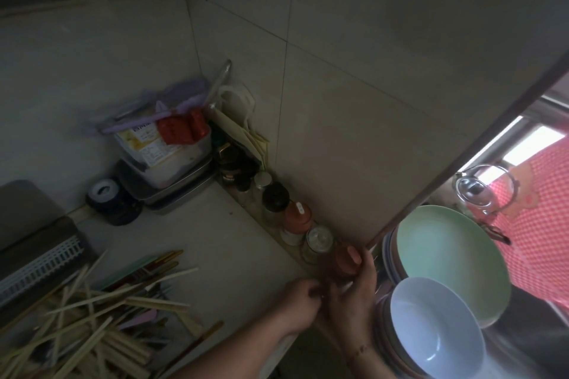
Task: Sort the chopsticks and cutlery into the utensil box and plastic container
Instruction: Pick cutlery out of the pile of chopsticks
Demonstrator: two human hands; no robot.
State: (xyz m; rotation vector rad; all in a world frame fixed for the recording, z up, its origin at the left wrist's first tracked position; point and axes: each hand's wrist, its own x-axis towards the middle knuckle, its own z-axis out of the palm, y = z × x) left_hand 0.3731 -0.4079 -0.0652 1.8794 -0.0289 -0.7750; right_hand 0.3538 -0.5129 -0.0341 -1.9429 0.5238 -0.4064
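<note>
A loose pile of wooden chopsticks [92, 317], mixed with a few coloured cutlery handles, lies on the counter at the lower left. Behind the pile stands a grey slatted utensil box [40, 261]. A plastic container [163, 148] with purple utensils across its top sits in the far corner. Both hands are away from the pile, at the counter's right edge. My right hand [354, 283] grips a small brown jar [338, 258], with the thumb against its side. My left hand [300, 301] has curled fingers at the jar's base, touching the right hand. What those fingers hold is hidden.
A row of spice jars [295, 218] lines the wall ledge. Stacked plates with a green plate [446, 258] and a white bowl [437, 326] stand at the right. A black tape roll [107, 197] and a metal tray [175, 191] are by the container.
</note>
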